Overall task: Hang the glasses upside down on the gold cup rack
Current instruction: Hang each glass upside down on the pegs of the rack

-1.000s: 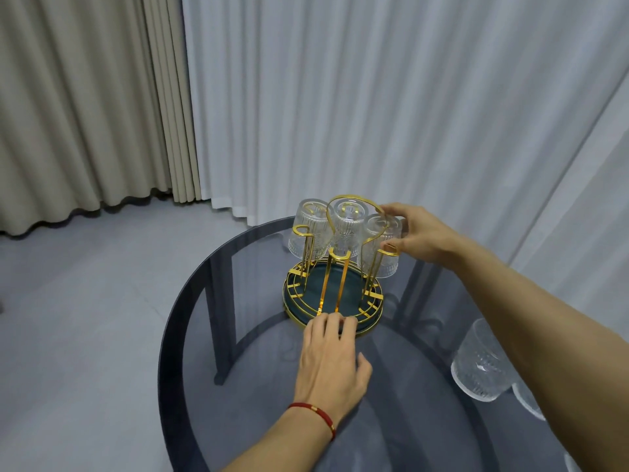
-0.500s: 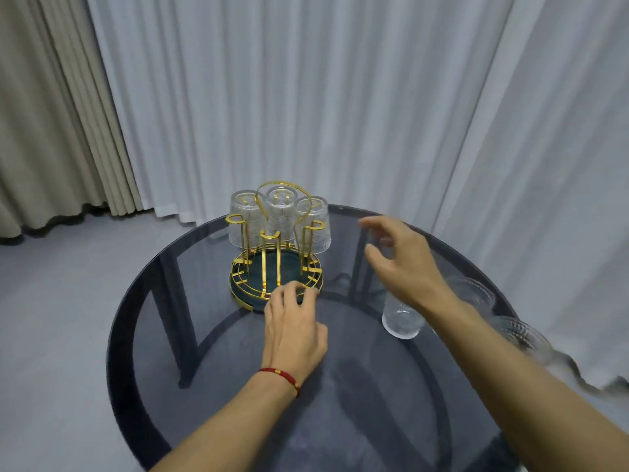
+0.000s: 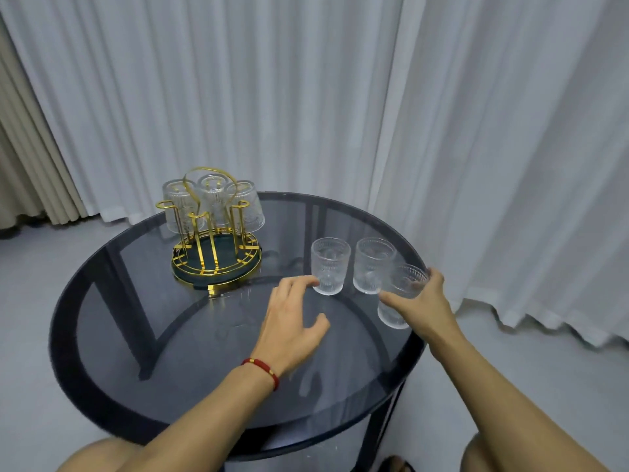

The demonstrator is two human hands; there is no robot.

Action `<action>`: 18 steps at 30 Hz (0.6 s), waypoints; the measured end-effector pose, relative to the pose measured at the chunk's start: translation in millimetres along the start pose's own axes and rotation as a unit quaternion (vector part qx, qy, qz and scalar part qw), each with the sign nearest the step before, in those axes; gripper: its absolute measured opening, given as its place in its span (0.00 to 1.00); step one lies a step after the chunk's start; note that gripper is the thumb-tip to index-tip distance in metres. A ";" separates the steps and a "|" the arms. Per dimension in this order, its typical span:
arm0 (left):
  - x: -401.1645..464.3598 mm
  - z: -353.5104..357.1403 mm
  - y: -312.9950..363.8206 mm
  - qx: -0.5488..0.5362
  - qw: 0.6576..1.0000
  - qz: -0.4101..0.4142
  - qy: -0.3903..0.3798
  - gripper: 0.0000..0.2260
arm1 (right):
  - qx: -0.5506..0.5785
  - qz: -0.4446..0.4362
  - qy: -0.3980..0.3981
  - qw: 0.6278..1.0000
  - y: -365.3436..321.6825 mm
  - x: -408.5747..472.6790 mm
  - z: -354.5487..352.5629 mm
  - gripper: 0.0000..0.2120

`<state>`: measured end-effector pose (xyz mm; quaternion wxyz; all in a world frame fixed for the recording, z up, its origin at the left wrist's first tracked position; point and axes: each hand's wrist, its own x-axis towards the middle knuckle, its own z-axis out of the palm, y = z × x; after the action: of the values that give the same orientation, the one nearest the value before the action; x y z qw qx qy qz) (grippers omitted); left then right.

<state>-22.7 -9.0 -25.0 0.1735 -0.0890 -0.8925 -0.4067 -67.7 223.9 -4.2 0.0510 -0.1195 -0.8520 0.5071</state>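
Note:
The gold cup rack [image 3: 215,264] with a dark green base stands at the back left of the round table. Three clear ribbed glasses hang upside down on its far hooks: left [image 3: 177,206], middle [image 3: 214,197], right [image 3: 247,209]. Three more glasses stand upright at the right: one [image 3: 330,265], a second [image 3: 373,264], and a third [image 3: 401,294] near the edge. My right hand [image 3: 420,306] is closed around the third glass. My left hand [image 3: 292,325] hovers open, fingertips touching the first upright glass.
The smoked-glass round table [image 3: 136,335] has a dark frame and legs showing through it. Its right edge lies just under my right hand. White and beige curtains [image 3: 306,97] hang close behind. My knees show below the near table edge.
My left hand has left the rack's base and moved right to the upright glasses. My right hand came down from mid-air and closed on the nearest glass. The view swung right.

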 end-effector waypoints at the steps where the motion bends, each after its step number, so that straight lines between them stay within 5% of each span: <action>1: -2.7 2.1 3.4 -0.008 1.000 -0.002 -0.005 0.21 | 0.001 0.000 -0.002 1.000 6.4 1.8 -0.4 0.53; 11: -7.3 7.7 13.2 -0.071 0.996 0.001 -0.054 0.21 | -0.008 -0.118 -0.028 0.993 14.1 -7.4 -21.9 0.38; 18: -2.4 -4.9 22.5 -0.246 0.960 -0.062 -0.114 0.39 | -0.007 -0.250 -0.203 0.947 -16.0 -36.5 8.5 0.39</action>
<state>-12.6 2.0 -7.4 0.0176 -0.1193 -0.7822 -0.6112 -36.6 200.1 7.0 0.0010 0.2027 -0.8505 0.4853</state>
